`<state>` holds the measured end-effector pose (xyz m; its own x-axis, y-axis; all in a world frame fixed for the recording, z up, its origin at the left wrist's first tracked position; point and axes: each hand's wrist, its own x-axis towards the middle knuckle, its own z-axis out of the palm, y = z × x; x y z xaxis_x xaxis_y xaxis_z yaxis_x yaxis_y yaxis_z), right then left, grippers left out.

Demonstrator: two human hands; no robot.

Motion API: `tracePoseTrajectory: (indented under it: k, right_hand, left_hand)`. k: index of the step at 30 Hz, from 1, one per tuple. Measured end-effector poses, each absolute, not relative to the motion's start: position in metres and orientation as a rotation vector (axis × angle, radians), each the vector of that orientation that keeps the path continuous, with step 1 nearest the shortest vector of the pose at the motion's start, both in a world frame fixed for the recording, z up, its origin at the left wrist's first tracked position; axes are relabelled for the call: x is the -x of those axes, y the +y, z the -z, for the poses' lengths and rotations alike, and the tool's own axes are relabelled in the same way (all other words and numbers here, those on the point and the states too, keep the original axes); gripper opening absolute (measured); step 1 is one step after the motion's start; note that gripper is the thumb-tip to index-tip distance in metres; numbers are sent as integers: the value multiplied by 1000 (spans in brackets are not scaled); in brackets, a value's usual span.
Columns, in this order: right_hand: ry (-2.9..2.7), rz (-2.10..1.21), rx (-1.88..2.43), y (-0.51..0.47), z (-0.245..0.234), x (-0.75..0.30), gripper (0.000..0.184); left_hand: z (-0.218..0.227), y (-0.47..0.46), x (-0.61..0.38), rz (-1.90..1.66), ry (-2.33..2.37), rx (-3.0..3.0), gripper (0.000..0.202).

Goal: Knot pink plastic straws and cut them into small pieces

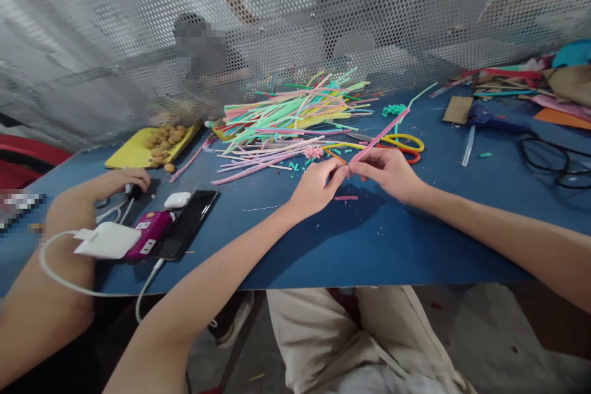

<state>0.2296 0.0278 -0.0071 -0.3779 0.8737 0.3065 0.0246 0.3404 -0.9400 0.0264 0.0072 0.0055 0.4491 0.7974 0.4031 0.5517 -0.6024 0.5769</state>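
Note:
My left hand (318,186) and my right hand (386,170) meet over the blue table (323,240), both pinched on a pink straw (379,135) that slants up and to the right. Fingertips of both hands close on the straw's lower end. A small pink ruffled piece (314,151) lies just beyond my left hand. A short pink strip (346,197) rests on the table below my hands. A big pile of coloured straws (290,120) lies further back.
Another person's arm and hand (120,181) rest at the left near a phone (187,225), a white charger (108,240) and an earbud case (177,199). A yellow board with nuts (152,144), scissors (401,144), a glue gun (492,120) and glasses (549,163) lie about.

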Motion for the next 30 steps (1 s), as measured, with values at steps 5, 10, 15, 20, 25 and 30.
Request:
tracePoseTrajectory:
  k: [5,10,15,20,25,30]
  right_hand:
    - [-1707,-1202,809,27,6,-230,26]
    - [-1718,-1120,820,26,6,-229,26]
    - [-1749,-1061,824,26,7,-228,23]
    - [-1732,-1102,784,27,9,-228,21]
    - [-1700,-1143,766,26,10,-227,22]
    - [-1731,-1114,821,26,10,-227,24]
  left_hand:
    - [-4,7,-27,-953,1103,-2368,33]
    - [-5,3,-29,-979,1133,-2359,25]
    - [-4,4,-30,-996,1175,-2309,27]
    - [-3,4,-30,-1019,1172,-2278,26]
    - [-3,2,-29,-1052,1155,-2256,23]
    - [-2,2,-29,-1047,1168,-2265,27]
